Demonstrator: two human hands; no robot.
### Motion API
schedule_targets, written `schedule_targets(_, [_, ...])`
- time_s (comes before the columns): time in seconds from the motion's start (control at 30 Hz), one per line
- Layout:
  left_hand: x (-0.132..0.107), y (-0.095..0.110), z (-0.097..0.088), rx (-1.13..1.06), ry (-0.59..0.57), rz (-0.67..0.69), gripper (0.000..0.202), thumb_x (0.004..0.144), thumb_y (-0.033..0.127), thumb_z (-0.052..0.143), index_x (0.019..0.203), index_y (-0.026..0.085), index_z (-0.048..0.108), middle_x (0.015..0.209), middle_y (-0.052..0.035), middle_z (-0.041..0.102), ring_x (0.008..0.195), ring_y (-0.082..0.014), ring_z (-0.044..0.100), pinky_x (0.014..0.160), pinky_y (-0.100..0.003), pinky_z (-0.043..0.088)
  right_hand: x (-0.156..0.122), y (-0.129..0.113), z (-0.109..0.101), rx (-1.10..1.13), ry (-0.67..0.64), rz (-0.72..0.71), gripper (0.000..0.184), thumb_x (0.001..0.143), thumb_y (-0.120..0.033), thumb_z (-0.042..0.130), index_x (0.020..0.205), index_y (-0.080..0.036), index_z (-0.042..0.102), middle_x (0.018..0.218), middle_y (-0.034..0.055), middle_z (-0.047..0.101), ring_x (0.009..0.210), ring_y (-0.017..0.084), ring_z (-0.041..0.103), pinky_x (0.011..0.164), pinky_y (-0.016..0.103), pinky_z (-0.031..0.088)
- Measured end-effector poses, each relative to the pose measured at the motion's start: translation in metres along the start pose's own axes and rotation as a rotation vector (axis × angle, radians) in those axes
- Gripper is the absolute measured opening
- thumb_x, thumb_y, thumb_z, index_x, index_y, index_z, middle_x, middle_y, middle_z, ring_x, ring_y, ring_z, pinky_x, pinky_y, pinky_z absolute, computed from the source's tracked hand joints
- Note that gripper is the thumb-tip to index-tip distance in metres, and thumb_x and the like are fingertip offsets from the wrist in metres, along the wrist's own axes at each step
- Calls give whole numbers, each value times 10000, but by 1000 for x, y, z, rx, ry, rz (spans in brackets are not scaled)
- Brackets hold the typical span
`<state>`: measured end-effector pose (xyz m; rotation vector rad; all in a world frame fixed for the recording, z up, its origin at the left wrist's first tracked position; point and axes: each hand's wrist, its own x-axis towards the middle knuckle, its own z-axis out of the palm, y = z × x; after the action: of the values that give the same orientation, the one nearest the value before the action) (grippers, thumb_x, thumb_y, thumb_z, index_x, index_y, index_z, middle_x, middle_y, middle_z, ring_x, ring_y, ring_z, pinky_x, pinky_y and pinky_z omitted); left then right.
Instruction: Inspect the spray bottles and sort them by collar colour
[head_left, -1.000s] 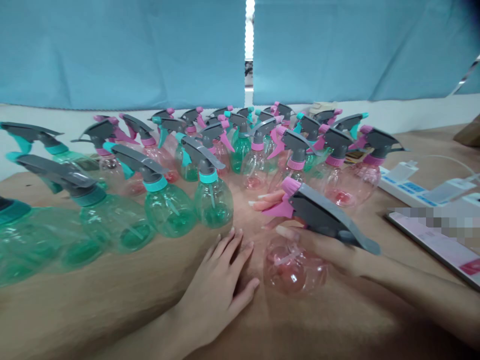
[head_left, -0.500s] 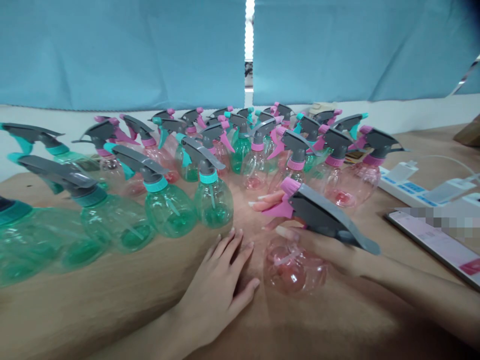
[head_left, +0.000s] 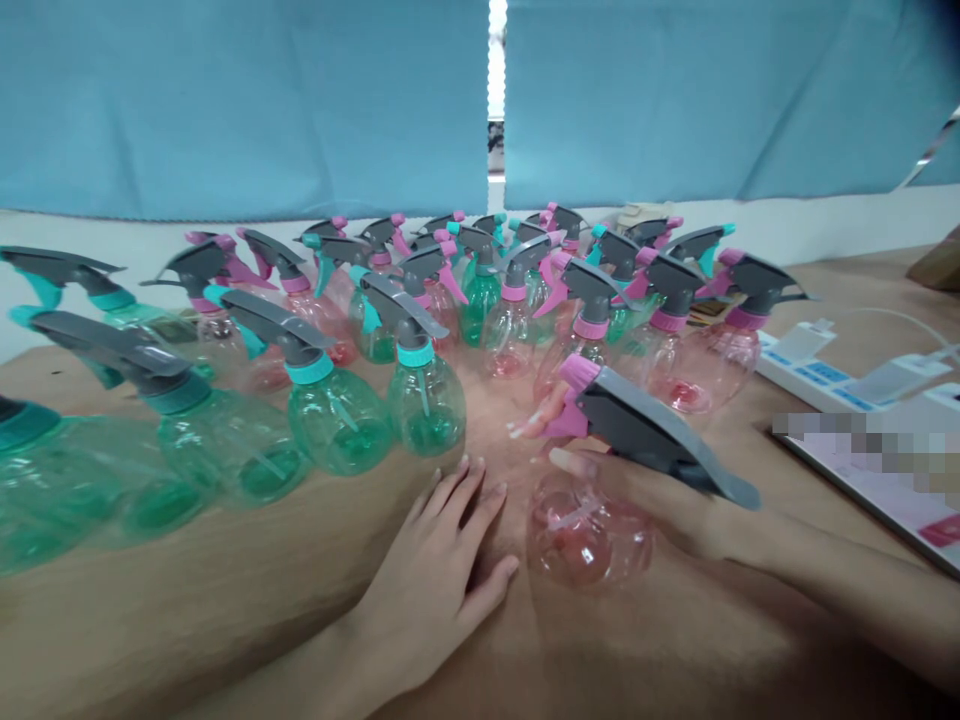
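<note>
My left hand lies flat on the wooden table, fingers spread and holding nothing. To its right is a pink spray bottle with a clear round body, a grey head and a pink nozzle and trigger. My right hand is around the neck of this bottle, its thumb showing below the head and its fingertips by the trigger. The grey head hides part of that hand. The nearest green spray bottle stands beyond my left fingertips, touched by neither hand.
Several more green spray bottles stand at the left, and several pink ones fill the back among green ones. On the right lie a phone and a white power strip with plugs. A blue curtain hangs behind.
The fingers of my right hand have shifted slightly at the trigger and are drawn in closer to it. My left hand and the bottles have stayed in place.
</note>
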<state>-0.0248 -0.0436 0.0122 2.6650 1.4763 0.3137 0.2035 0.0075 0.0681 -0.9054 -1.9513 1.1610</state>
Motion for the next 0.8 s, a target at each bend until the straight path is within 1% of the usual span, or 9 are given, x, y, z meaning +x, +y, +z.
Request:
schedule_targets(0.13, [0,0,0,6,-2,8,511,955,408,483,1397,153,446,1511,-139,342,1374,-317,321,1076,-501,329,-4,5,0,40,37,26,120,864,-351,616,927,-262,664,823,6,684,750,200,653,706,333,576])
schedule_targets(0.23, [0,0,0,18,-2,3,504,955,406,484,1394,160,450,1504,-131,359,1370,-310,331,1076,-493,334,-4,6,-1,17,89,13,106,853,-355,631,865,-250,641,800,6,661,723,187,630,664,307,558])
schedule_targets(0.37, [1,1,1,36,-1,2,502,960,413,476,1387,150,457,1491,-137,380,1368,-304,335,1072,-493,339,2,-6,0,-4,117,2,144,857,-378,617,787,-253,630,717,-4,620,666,168,606,597,279,532])
schedule_targets(0.5, [2,1,1,44,-13,2,502,961,396,480,1388,136,453,1482,-148,390,1365,-310,335,1070,-505,334,10,-22,4,12,83,-57,145,854,-384,610,784,-263,649,682,-12,605,734,176,621,698,299,533])
schedule_targets(0.53, [2,1,1,43,-15,-1,503,960,396,482,1388,135,452,1478,-149,395,1362,-312,338,1070,-506,332,10,-25,4,10,89,-56,156,846,-384,618,764,-255,645,663,-15,590,709,169,612,691,297,527])
schedule_targets(0.6, [2,2,0,41,-12,-9,498,961,401,480,1383,139,456,1469,-148,408,1352,-313,351,1065,-500,337,10,-28,4,-8,105,-41,194,812,-399,655,714,-235,619,620,-29,543,586,136,550,594,277,498])
schedule_targets(0.7, [2,3,1,38,13,-17,479,965,402,472,1369,145,467,1451,-144,431,1335,-308,374,1060,-483,343,6,-26,3,-52,180,-39,265,755,-432,704,698,-227,546,593,-58,453,463,85,379,434,236,373])
schedule_targets(0.73, [2,3,1,36,21,-14,475,968,403,465,1366,145,468,1446,-142,437,1334,-305,375,1063,-480,338,5,-25,2,-79,207,-54,278,750,-438,706,707,-229,526,592,-63,435,467,84,368,427,232,355])
schedule_targets(0.8, [2,3,2,37,30,-6,479,973,414,446,1366,140,464,1442,-143,442,1338,-303,370,1070,-481,326,0,-20,1,-148,239,-83,270,759,-441,692,739,-234,519,606,-57,451,517,104,430,475,242,395])
